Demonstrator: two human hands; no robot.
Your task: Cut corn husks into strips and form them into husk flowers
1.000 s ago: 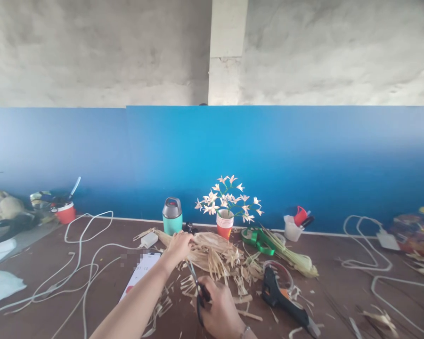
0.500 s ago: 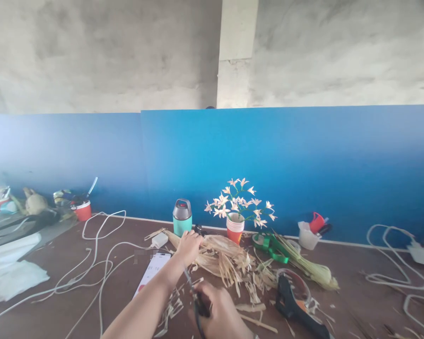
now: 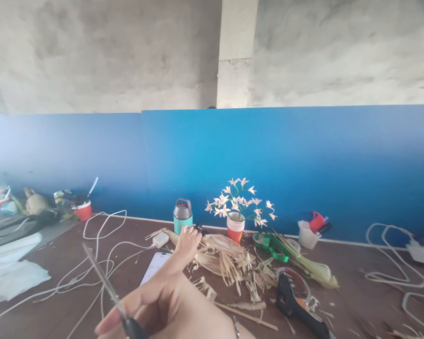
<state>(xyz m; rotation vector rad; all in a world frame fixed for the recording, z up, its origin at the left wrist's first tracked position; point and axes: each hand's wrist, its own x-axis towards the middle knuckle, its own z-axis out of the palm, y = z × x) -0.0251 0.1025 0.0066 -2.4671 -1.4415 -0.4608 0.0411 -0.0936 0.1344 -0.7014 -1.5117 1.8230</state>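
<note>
My right hand [image 3: 166,306], with a bracelet at the wrist, is low in the view and closed on the dark handle of a pair of scissors [image 3: 104,280]. The thin blades point up and to the left, above the table. My left hand [image 3: 188,242] reaches farther out, its forearm hidden behind the right hand. Its fingers are closed on the near end of a pile of dried pale husks [image 3: 222,256], just in front of a teal flask [image 3: 183,216].
A phone [image 3: 155,266] lies beside the husks, with white cables [image 3: 102,226] and a charger [image 3: 160,239] to the left. A red paper cup of handmade flowers [image 3: 235,226], green tape [image 3: 268,245], a black glue gun [image 3: 297,306] and a white cup [image 3: 307,235] stand before the blue board [image 3: 286,160].
My right hand swung the scissors from beside the husks over to the left and up toward the camera, crossing in front of my left forearm. The left hand stayed on the husks.
</note>
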